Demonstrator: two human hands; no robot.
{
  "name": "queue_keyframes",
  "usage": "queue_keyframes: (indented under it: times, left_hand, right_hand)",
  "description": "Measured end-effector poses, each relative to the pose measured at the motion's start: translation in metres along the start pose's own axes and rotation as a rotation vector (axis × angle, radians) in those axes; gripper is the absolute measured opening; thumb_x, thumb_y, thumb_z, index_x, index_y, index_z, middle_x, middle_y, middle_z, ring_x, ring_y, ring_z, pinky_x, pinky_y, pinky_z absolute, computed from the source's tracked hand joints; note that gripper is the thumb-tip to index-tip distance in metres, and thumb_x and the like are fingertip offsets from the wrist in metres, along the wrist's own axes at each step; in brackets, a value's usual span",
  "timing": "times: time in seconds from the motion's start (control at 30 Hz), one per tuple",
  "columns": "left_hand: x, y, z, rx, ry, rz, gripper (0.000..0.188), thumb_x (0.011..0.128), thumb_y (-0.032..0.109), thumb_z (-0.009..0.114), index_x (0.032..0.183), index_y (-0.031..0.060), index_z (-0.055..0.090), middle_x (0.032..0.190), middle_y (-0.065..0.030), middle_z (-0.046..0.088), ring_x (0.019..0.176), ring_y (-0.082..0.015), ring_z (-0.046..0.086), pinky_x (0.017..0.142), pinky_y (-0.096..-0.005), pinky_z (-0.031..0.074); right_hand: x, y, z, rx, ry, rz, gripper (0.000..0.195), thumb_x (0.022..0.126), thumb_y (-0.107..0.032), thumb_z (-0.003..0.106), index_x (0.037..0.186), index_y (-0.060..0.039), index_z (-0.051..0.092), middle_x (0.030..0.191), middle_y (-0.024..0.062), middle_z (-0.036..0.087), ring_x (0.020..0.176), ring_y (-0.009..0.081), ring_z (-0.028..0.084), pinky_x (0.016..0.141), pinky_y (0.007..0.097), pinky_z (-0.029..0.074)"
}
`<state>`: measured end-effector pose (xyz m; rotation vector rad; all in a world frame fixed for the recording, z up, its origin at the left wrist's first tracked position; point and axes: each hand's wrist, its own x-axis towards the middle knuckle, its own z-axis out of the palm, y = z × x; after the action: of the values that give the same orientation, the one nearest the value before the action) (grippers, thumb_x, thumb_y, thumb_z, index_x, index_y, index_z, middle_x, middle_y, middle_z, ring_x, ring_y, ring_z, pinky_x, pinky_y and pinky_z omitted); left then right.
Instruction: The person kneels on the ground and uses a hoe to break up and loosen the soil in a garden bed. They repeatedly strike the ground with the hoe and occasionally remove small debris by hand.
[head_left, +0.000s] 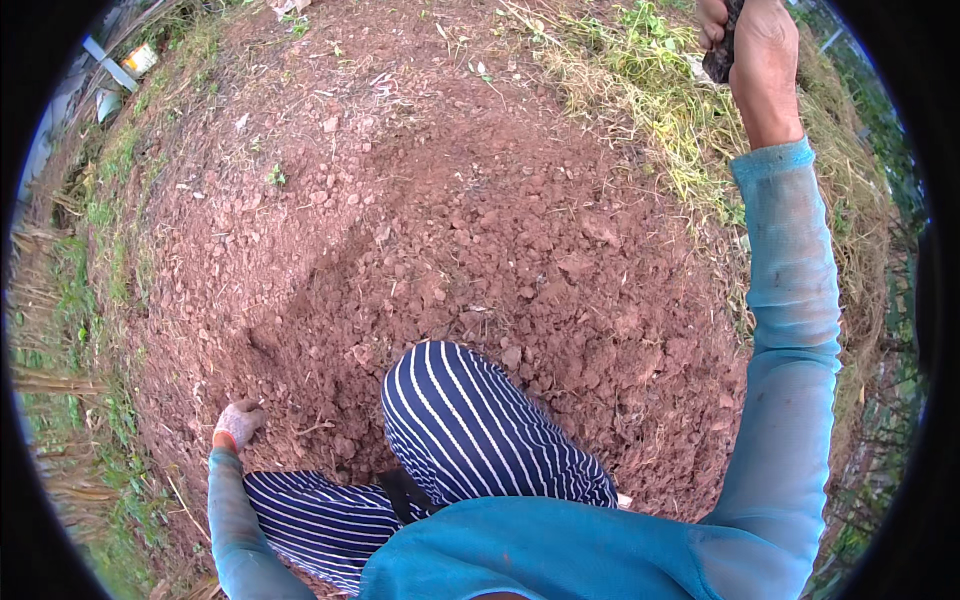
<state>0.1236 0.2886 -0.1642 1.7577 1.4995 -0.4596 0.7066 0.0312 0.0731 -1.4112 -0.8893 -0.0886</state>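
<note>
My right hand (765, 56) is raised at the top right, its fingers closed round a dark, rough object (720, 60) that runs out of the picture; what it is I cannot tell. Low on the left, my left hand (240, 421) wears a pale, soiled glove and rests at the reddish soil beside my striped trouser leg. Its fingers are curled, and whether they hold anything is hidden. Between the hands lies loose, cloddy reddish soil (480, 255), with a darker hollow (266, 337) a little above my left hand.
Pulled or dry yellow-green weeds (645, 112) lie at the upper right. Grass and dry stalks (60, 382) line the left edge. A white and yellow container (139, 60) stands at the upper left beside a pale post (110, 64). My striped knee (472, 420) juts over the soil.
</note>
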Motion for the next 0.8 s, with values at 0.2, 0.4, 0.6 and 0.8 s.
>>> queue_keyframes:
  times: [0.2,0.4,0.6,0.8]
  left_hand:
    - [0.018,0.008,0.011,0.087,0.021,0.062,0.032,0.072,0.025,0.057,0.094,0.002,0.063,0.082,-0.0165,0.064,0.077,-0.0266,0.062,0.07,-0.0327,0.047]
    - [-0.011,0.04,0.008,0.0,-0.015,0.059,0.029,0.073,0.022,0.056,0.093,0.0016,0.063,0.082,-0.0175,0.063,0.079,-0.0284,0.061,0.073,-0.0342,0.047]
    - [0.001,0.012,0.004,0.051,0.042,0.141,0.032,0.072,0.021,0.056,0.096,0.0002,0.062,0.08,-0.0145,0.064,0.071,-0.0223,0.062,0.066,-0.0323,0.048]
    - [0.005,0.03,0.006,-0.002,-0.068,0.143,0.031,0.075,0.018,0.055,0.101,0.001,0.06,0.076,-0.0087,0.062,0.06,-0.0155,0.058,0.054,-0.0288,0.048]
  right_hand:
    - [-0.047,0.148,0.075,-0.041,0.067,0.26,0.051,0.084,-0.051,0.046,0.095,-0.0021,0.054,0.089,0.0194,0.053,0.083,0.0303,0.052,0.069,0.036,0.042]
    - [-0.249,0.318,0.086,-0.796,-0.228,0.885,0.068,0.082,-0.061,0.041,0.085,0.0033,0.064,0.081,0.027,0.061,0.09,0.0378,0.059,0.079,0.0429,0.045]
    - [-0.291,0.235,0.041,-0.465,-0.209,0.908,0.064,0.084,-0.057,0.043,0.071,0.0044,0.057,0.06,0.0179,0.054,0.064,0.0301,0.056,0.06,0.0402,0.042]
    - [-0.348,0.13,-0.025,-0.286,-0.117,1.054,0.041,0.088,-0.041,0.05,0.068,-0.0059,0.051,0.058,-0.0058,0.039,0.052,0.0027,0.034,0.044,0.0221,0.027]
